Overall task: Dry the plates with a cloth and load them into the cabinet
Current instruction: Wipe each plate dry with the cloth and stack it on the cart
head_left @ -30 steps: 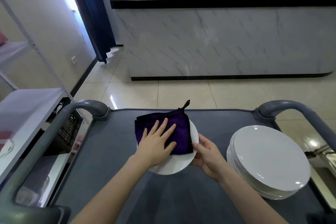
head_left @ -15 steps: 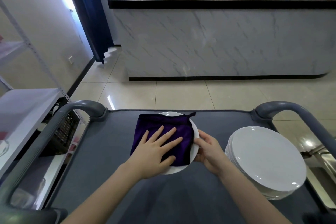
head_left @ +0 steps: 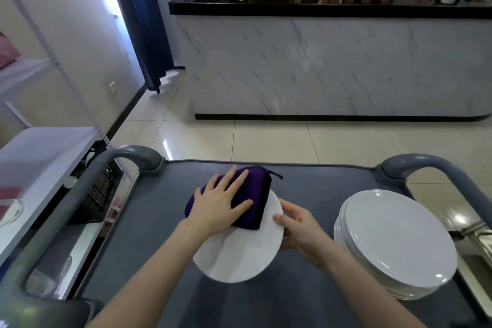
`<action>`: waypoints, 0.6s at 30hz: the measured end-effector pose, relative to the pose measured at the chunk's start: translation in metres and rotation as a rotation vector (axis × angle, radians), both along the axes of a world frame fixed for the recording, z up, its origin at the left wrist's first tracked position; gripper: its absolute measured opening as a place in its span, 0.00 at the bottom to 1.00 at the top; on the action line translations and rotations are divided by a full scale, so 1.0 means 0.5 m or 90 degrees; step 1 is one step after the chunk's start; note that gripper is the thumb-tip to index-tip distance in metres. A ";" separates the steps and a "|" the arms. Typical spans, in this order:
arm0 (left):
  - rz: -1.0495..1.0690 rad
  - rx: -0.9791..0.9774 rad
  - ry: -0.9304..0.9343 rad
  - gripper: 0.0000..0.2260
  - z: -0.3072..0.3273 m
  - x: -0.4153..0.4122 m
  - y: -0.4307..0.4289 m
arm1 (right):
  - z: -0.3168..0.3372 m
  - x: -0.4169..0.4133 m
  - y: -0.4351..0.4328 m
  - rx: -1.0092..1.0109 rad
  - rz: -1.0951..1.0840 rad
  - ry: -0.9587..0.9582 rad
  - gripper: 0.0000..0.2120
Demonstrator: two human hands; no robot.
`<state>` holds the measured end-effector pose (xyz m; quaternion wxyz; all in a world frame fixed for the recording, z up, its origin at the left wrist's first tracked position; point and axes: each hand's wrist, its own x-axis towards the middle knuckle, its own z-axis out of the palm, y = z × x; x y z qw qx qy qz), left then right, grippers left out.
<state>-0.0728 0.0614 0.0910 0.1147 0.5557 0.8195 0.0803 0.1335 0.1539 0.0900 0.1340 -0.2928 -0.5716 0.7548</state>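
Now: cloth on plate, both hands at work

Nearest us, the plate (head_left: 239, 255) is over the grey cart (head_left: 159, 221), with the right hand (head_left: 300, 231) gripping its right rim, thumb on top. The left hand (head_left: 218, 205) lies flat, fingers spread, pressing the folded purple cloth (head_left: 255, 194) onto the plate's far side. Just right, a stack of plates (head_left: 394, 245) rests on the cart, apart from the held one. A white shelf (head_left: 40, 146) stands left; beyond the tiled floor, the marble bar (head_left: 319, 66).
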 end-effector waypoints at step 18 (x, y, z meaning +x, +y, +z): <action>0.082 0.172 -0.284 0.10 0.005 -0.005 0.004 | 0.053 -0.013 0.065 0.482 -0.064 -0.128 0.18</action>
